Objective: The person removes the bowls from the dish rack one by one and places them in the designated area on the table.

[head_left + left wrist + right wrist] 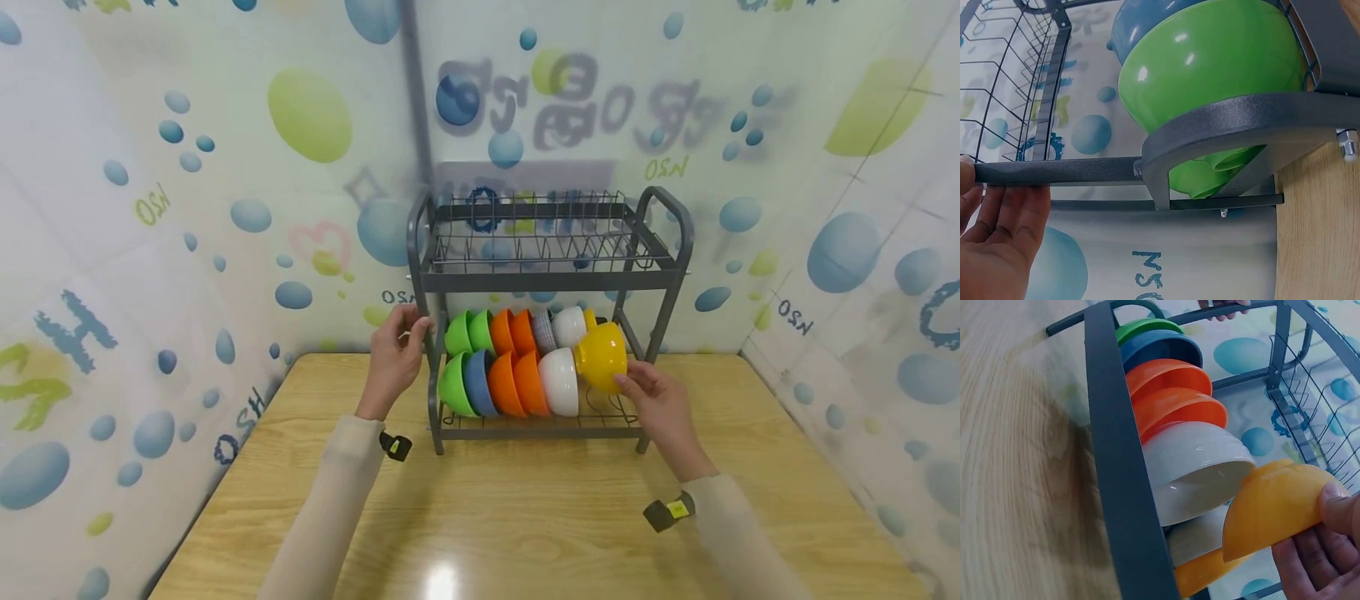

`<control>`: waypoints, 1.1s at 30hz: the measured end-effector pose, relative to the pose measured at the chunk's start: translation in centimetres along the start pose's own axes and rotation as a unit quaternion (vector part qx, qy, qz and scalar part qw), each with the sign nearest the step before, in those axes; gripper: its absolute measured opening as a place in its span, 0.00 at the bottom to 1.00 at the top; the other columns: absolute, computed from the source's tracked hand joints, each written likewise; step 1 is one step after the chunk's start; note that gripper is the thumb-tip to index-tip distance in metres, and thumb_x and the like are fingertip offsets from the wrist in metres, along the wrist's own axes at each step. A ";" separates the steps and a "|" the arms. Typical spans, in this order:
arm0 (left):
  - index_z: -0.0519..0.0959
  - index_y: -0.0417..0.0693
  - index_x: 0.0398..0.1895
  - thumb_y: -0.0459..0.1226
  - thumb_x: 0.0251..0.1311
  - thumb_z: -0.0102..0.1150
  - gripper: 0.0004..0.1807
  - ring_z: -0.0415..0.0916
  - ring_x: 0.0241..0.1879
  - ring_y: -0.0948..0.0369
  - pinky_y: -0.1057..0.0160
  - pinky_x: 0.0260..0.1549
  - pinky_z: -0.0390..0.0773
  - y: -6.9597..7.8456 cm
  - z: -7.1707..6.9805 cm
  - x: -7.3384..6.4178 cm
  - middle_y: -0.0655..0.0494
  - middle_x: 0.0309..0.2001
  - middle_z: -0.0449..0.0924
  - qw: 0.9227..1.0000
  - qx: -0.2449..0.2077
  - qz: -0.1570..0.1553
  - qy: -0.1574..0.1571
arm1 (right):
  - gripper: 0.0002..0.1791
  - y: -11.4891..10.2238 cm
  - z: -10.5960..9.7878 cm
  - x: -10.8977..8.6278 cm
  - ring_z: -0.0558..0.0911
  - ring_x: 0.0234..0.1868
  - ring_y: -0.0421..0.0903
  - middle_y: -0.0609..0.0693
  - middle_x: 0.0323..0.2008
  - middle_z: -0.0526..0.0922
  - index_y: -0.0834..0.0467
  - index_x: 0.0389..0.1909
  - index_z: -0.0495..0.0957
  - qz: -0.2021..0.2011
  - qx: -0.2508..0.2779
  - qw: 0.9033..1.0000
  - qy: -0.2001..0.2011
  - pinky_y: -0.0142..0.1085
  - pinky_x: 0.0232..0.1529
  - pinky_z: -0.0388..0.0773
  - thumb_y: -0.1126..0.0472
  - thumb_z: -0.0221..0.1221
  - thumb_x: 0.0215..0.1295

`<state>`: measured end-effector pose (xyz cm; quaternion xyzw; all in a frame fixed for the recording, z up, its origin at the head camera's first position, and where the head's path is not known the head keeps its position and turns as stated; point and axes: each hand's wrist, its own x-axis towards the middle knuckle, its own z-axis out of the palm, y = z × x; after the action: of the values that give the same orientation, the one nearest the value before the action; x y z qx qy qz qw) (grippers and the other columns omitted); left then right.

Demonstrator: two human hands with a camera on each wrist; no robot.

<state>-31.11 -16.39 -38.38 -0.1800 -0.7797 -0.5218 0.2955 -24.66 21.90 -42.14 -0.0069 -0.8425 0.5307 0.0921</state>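
Observation:
My right hand (663,408) pinches the rim of a yellow bowl (603,358) between thumb and fingers. The bowl is tilted on its side at the right end of the front row, beside a white bowl (559,382); in the right wrist view it hangs close over the shelf. On the other side, my left hand (396,354) grips the left upright of the dark grey dish rack (540,282), thumb and fingers on opposite sides of the bar (1060,173). Left of the white bowl stand orange bowls (507,385), a blue bowl (478,383) and a green bowl (454,387).
Behind them, a rear row holds green bowls (457,335), orange ones, a checkered bowl (543,330), a white one and a yellow one. The rack's upper wire tier (532,246) overhangs both rows. The rack stands on a wooden table (525,508) against a patterned wall covering (315,208).

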 end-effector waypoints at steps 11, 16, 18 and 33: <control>0.80 0.39 0.51 0.37 0.74 0.57 0.11 0.83 0.39 0.48 0.80 0.35 0.76 0.1 0.0 -0.2 0.43 0.40 0.85 1.000 -0.002 -0.006 0.007 | 0.14 -2.1 0.0 -1.6 0.88 0.43 0.45 0.59 0.46 0.90 0.61 0.53 0.84 -0.154 -0.075 0.983 0.061 0.13 0.43 0.74 0.59 0.64 0.71; 0.80 0.41 0.54 0.40 0.75 0.56 0.14 0.85 0.41 0.49 0.77 0.37 0.79 0.3 -0.6 0.0 0.44 0.42 0.86 1.000 0.012 -0.009 -0.009 | 0.10 -2.9 0.1 -2.0 0.90 0.41 0.57 0.58 0.41 0.91 0.63 0.47 0.86 -0.261 -0.104 0.955 0.098 0.08 0.47 0.68 0.68 0.67 0.65; 0.80 0.41 0.55 0.41 0.75 0.57 0.15 0.86 0.42 0.50 0.71 0.39 0.83 0.6 -0.8 0.1 0.44 0.43 0.86 1.000 0.026 -0.007 -0.014 | 0.11 -3.3 0.1 -2.1 0.90 0.39 0.58 0.58 0.40 0.91 0.64 0.45 0.87 -0.299 -0.108 0.942 0.107 0.08 0.48 0.68 0.72 0.69 0.60; 0.75 0.40 0.66 0.40 0.69 0.65 0.26 0.75 0.58 0.45 0.44 0.55 0.80 3.5 -0.9 -3.2 0.39 0.57 0.77 0.991 0.118 0.058 0.020 | 0.18 -5.7 0.1 -3.0 0.83 0.34 0.43 0.50 0.36 0.90 0.59 0.41 0.88 -0.482 -0.115 0.867 0.046 0.19 0.46 0.77 0.78 0.72 0.50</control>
<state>-26.37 -15.72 -37.77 -0.1788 -0.8179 -0.4119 0.3597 -21.23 19.04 -37.54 0.3647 -0.7911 0.3185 0.3737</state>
